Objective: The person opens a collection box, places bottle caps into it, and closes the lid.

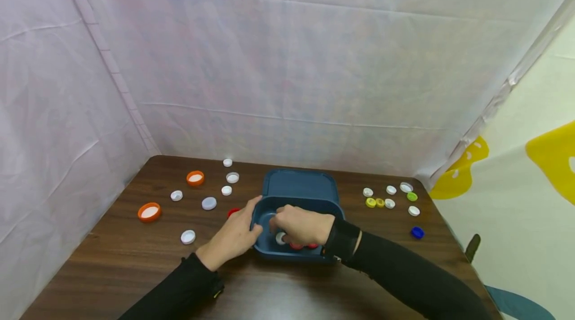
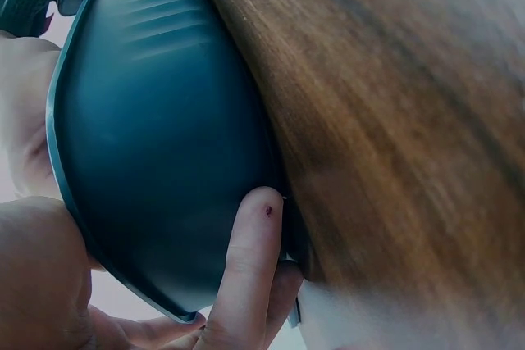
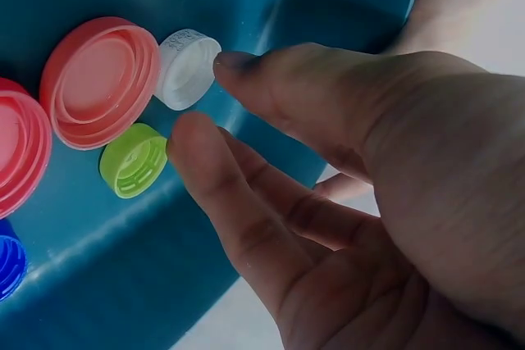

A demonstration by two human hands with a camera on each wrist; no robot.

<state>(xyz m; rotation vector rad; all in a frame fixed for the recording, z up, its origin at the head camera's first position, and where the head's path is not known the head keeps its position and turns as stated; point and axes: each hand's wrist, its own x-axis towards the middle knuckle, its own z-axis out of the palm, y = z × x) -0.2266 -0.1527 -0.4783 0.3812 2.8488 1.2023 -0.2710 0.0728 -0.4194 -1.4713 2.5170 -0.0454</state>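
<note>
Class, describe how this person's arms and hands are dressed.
The left hand and right hand wear no gloves. Long black sleeves cover both arms. A wide black band wraps the right wrist, and a small yellow mark shows near the left cuff.

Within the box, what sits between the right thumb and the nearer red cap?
A white cap lies between the right thumb and that red cap in the box; the right wrist view shows it.

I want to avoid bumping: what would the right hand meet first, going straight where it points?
Probably the white cap, just ahead of the right hand; depth is unclear, so they may already touch.
</note>
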